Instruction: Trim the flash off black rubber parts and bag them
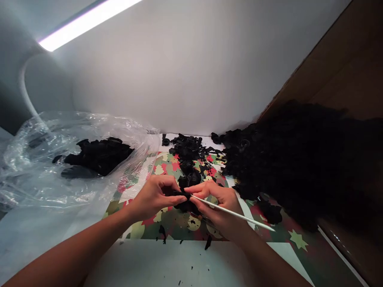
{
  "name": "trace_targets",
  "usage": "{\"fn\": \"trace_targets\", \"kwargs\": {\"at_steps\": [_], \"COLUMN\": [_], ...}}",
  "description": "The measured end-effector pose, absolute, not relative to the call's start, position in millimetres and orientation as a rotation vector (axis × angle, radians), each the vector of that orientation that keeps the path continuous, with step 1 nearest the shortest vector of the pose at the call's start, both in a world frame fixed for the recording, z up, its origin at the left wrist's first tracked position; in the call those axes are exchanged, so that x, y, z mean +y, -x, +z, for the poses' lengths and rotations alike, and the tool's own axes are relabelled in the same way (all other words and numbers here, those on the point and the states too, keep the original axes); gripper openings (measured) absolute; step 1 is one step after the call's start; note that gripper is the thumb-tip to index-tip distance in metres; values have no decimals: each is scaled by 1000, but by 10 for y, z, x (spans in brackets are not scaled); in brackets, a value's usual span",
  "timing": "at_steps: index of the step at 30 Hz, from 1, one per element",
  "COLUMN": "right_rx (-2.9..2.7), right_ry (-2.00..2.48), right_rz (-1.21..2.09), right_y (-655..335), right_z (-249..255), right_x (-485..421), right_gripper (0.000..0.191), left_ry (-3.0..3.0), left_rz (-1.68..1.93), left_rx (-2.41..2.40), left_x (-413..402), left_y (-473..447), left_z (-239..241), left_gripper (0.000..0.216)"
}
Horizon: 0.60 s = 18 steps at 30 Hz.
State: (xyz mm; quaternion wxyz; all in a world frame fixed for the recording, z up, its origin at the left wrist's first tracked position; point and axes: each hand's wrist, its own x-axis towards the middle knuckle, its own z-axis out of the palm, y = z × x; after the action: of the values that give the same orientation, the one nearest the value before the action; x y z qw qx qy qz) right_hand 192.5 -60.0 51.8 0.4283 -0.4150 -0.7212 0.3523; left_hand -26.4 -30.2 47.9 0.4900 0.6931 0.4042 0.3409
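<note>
Here, the left hand (155, 197) pinches a small black piece (183, 199); the right hand (220, 207) grips a thin white stick (236, 214) whose tip touches that piece above the patterned counter (176, 223).

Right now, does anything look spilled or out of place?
Yes: black crumbs lie strewn over the patterned sheet and white table below the left hand pinching a black piece and the right hand holding a white stick.
</note>
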Motion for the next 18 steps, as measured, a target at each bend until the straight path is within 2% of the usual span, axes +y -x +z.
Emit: {"fn": "trace_targets", "kwargs": {"at_steps": [11,18], "right_rx": [-1961,-2025], "right_ry": [994,934], "right_rz": [764,488], "right_y": [-1933,-1818], "right_z": [532,405], "right_x": [-570,-624], "right_gripper": [17,18], "left_ry": [-1759,-1746], "left_rz": [780,756], "left_rx": [1033,1057], "left_x": [-307,-309], "left_y": [246,231], "left_z": [470,399], "left_gripper": [24,24]}}
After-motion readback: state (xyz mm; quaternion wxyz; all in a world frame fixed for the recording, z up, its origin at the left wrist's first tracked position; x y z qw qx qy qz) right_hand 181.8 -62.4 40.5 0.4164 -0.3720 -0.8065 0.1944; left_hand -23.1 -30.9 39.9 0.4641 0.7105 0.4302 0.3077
